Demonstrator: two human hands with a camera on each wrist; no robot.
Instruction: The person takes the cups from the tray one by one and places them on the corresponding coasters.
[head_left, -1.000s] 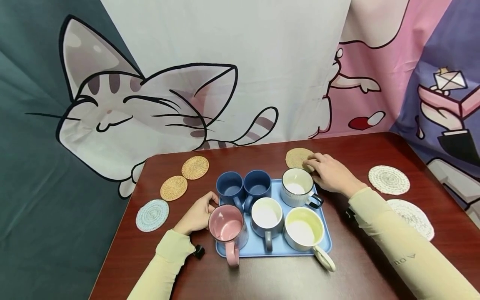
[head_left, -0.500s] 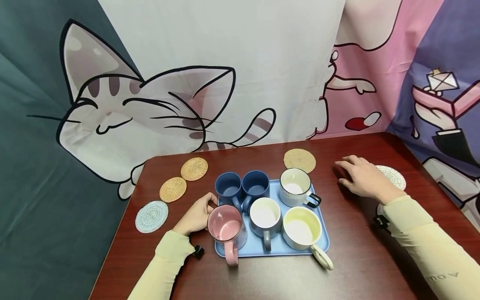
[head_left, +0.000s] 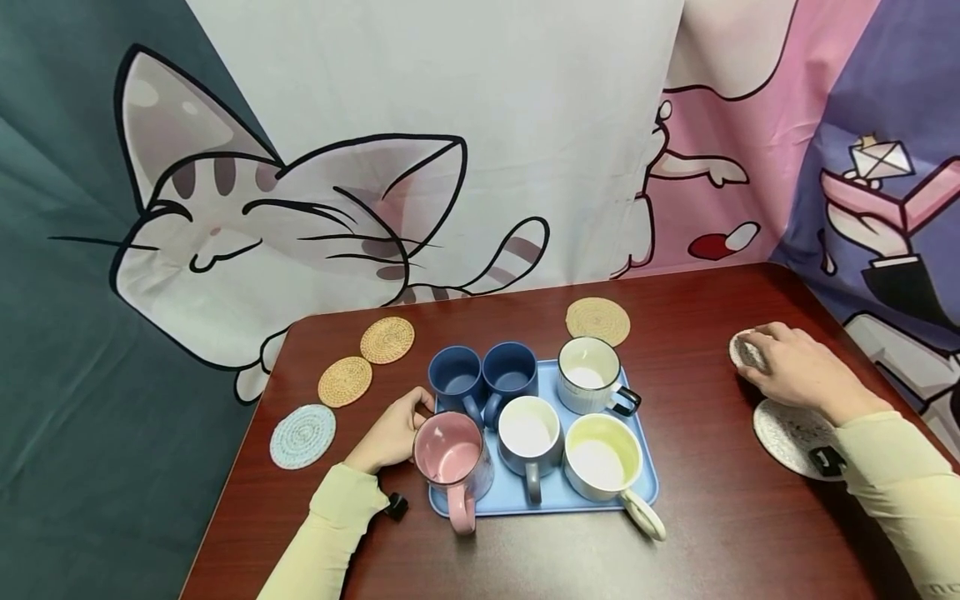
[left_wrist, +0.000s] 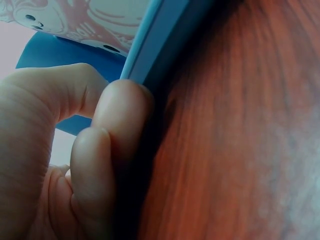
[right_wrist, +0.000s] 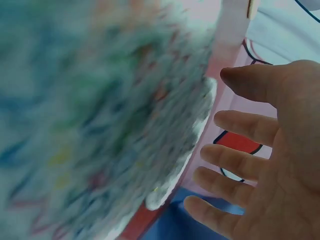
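Note:
My left hand is at the left side of a light blue tray, thumb and fingertips pinching its rim. On the tray stand several mugs: two navy mugs, a pink mug, a grey mug, a pale yellow mug and a white mug with a black handle. Far off to the right, my right hand reaches over a round white coaster, partly covering it. The right wrist view shows its fingers spread and loosely straight, holding nothing.
A second white coaster lies under the right wrist. Behind the tray is a tan coaster. Along the left lie two more tan coasters and a pale blue one. A printed cloth hangs behind the table.
My right hand has moved right, from the tan coaster behind the white mug across to the white coasters. The left hand keeps its place on the tray; the mugs stay put.

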